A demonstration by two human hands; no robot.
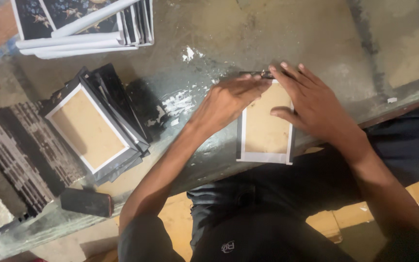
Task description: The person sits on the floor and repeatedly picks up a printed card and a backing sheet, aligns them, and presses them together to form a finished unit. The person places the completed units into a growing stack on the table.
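Observation:
A flat rectangular board, tan in the middle with white and dark paper folded over its edges, lies face down at the worn table's near edge. My left hand lies flat, fingers together, pressing along the board's far left corner and top edge. My right hand rests flat on the board's right side, its fingers stretched to the top edge and its thumb on the tan middle. Neither hand grips anything.
A fanned stack of similar covered boards lies at left, the top one tan side up. A pile of printed dark sheets with white edges sits at the far left corner. A dark phone rests near the front edge, beside patterned dark stacks.

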